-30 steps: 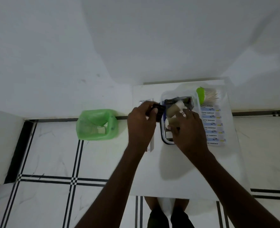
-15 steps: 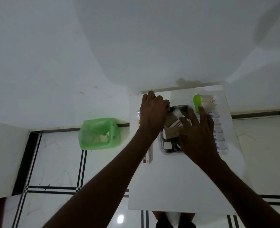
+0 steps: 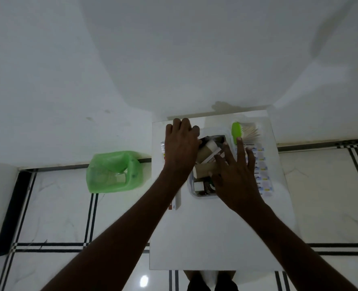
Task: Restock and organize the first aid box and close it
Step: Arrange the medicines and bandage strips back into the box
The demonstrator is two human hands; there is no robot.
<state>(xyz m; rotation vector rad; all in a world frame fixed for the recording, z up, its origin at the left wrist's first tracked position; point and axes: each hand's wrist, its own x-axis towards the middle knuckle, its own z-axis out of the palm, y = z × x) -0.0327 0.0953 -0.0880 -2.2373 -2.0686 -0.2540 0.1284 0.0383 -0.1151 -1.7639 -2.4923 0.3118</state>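
I see a green bin [image 3: 113, 171] on the black-lined tiled floor [image 3: 58, 211], left of the white table [image 3: 211, 238].

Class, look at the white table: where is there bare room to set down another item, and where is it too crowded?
The table's near half, between the box and the front edge, is bare. The far half is crowded: both hands, left and right, over the box, bandage strips to its right, a green-capped tub behind those.

Both bare forearms reach forward over the first aid box [image 3: 203, 193].

The left hand [image 3: 181, 148] lies palm down at the box's far left corner, fingers curled over its edge; whether it grips anything is unclear. The right hand [image 3: 234, 175] hovers over the box's right side, fingers spread, holding nothing.
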